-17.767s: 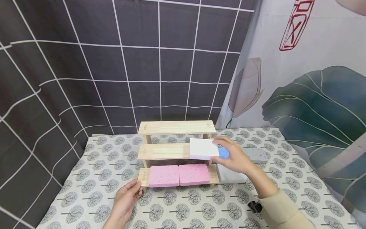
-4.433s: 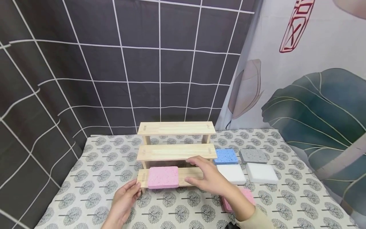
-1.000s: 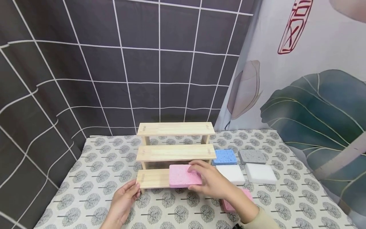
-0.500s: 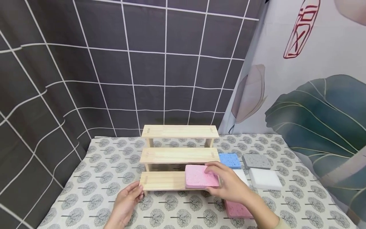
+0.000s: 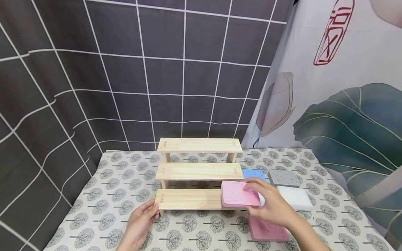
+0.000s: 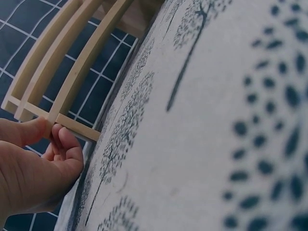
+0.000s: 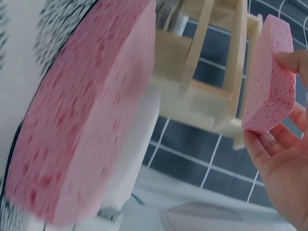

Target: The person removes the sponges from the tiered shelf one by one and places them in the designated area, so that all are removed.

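A pink sponge [image 5: 237,194] is held between the thumb and fingers of my right hand [image 5: 271,202], over the right end of the lowest step of a three-tier wooden rack [image 5: 188,199]. The right wrist view shows the same grip on the sponge [image 7: 269,77] from the side. My left hand [image 5: 139,221] pinches the left end of the rack's lowest step, and in the left wrist view the thumb and fingertips meet at that wooden corner [image 6: 53,118]. A second pink sponge [image 5: 267,230] lies on the cloth below my right hand.
Right of the rack lie a blue sponge [image 5: 253,175], a grey sponge [image 5: 284,178] and a white sponge [image 5: 295,198]. Another white one is mostly hidden behind my right hand. A tree-print cloth [image 5: 103,195] covers the table; a dark grid curtain [image 5: 163,76] hangs behind.
Over the last second my right hand has carried the pink sponge rightward along the lowest step. Earlier, a white sponge and two pink ones were on the rack. The left hand keeps its hold.
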The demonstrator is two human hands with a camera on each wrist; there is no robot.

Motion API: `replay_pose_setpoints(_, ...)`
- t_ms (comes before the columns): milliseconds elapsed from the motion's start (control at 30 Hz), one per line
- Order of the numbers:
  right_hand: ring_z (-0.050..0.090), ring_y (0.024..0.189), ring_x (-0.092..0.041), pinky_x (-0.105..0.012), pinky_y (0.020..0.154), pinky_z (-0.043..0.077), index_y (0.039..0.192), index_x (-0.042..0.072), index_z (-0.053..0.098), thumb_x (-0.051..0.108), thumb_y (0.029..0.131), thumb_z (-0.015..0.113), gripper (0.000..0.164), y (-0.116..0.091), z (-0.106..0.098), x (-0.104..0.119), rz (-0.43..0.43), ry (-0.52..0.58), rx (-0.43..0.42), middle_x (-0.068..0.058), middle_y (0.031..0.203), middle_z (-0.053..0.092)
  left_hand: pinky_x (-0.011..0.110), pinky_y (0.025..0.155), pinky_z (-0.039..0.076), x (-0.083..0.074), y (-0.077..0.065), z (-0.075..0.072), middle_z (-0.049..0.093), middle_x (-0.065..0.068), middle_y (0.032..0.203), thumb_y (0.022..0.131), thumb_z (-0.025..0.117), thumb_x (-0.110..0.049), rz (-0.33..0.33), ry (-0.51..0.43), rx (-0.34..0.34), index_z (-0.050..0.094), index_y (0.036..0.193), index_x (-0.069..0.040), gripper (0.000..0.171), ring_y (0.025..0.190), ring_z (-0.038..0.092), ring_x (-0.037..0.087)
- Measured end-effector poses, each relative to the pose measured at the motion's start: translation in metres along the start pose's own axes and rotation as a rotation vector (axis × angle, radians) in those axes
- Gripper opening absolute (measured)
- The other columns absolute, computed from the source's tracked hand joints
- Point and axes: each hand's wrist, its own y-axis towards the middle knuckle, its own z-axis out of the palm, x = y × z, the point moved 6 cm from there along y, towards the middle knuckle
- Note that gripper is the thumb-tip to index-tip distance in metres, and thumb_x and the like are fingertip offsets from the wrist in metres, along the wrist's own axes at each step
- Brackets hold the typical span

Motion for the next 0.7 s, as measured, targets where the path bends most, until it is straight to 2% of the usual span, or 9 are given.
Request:
replay_pose_setpoints(133,0.066,0.108,-0.026,-0.03,0.093,0.056,0.108,0.021,0.066,0.007,0.057,0.091,0.059,-0.009,-0.012,-0.007,-0.018,-0.025,-0.039,0.0,0.125,0.065,0.02,0.078,0.056,0.001,0.0,0.0,0.061,0.008,0.105,0.102,0.058,-0.009,-0.006,0.002,-0.006,0.039,0.143,0.014,0.051,0.092,0.058,0.015)
replay_pose_setpoints(300,0.066,0.107,-0.027,-0.011,0.098,0.045,0.108,0.02,0.066,0.004,0.054,0.091,0.061,-0.019,-0.023,-0.017,-0.004,-0.037,-0.064,-0.003,0.124,0.065,0.019,0.078,0.055,0.0,0.0,0.0,0.061,0.008,0.105,0.102,0.058,-0.009,-0.001,-0.001,0.0,0.038,0.143,0.014,0.051,0.092,0.057,0.015)
replay_pose_setpoints(467,0.064,0.109,-0.028,-0.006,0.103,0.034,0.107,0.02,0.065,0.004,0.054,0.091,0.061,-0.026,-0.028,-0.024,0.01,-0.053,-0.073,-0.004,0.123,0.065,0.019,0.078,0.055,0.0,0.0,0.0,0.061,0.008,0.106,0.102,0.057,-0.01,-0.008,0.004,-0.002,0.038,0.143,0.014,0.051,0.093,0.057,0.015)
replay_pose_setpoints(700,0.062,0.111,-0.021,-0.005,0.103,0.033,0.107,0.021,0.064,0.001,0.051,0.091,0.065,-0.036,-0.033,-0.03,0.022,-0.055,-0.071,0.0,0.124,0.064,0.02,0.079,0.055,0.0,-0.001,0.0,0.061,0.008,0.106,0.103,0.056,-0.009,-0.009,0.007,-0.005,0.038,0.144,0.014,0.051,0.092,0.057,0.014)
